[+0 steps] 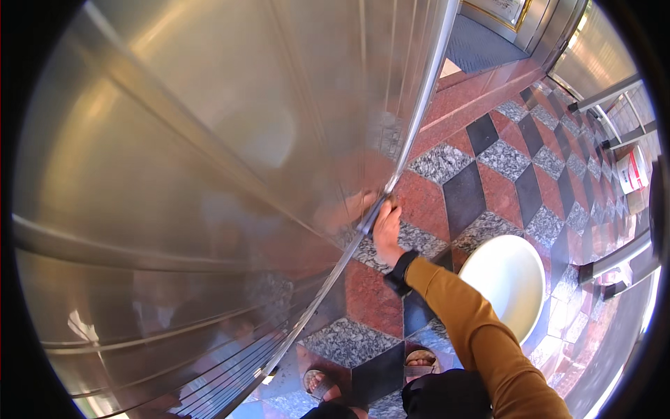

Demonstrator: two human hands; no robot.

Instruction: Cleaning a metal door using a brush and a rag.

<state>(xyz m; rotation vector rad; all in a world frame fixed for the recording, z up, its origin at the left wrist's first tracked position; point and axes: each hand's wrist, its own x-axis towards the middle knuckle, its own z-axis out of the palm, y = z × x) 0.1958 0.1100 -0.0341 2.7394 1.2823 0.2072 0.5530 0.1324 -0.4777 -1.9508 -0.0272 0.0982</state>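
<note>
My right hand (387,230), reaching in from the lower right with a dark band on the wrist, presses a small grey-blue cloth or pad (370,217) against the edge of a shiny metal door panel (209,173). My fingers wrap over that pad, and part of it is hidden by them. The panel's bright edge strip (419,115) runs above and below the hand. Reflections of the hand and floor show in the metal. My left hand is out of view.
A white round vessel, probably a basin (505,283), stands on the patterned stone floor (419,207) beside my forearm. Metal legs with black feet (617,256) and a white bucket (633,170) are at the right. A red stone step (471,105) leads to a grey mat (481,44).
</note>
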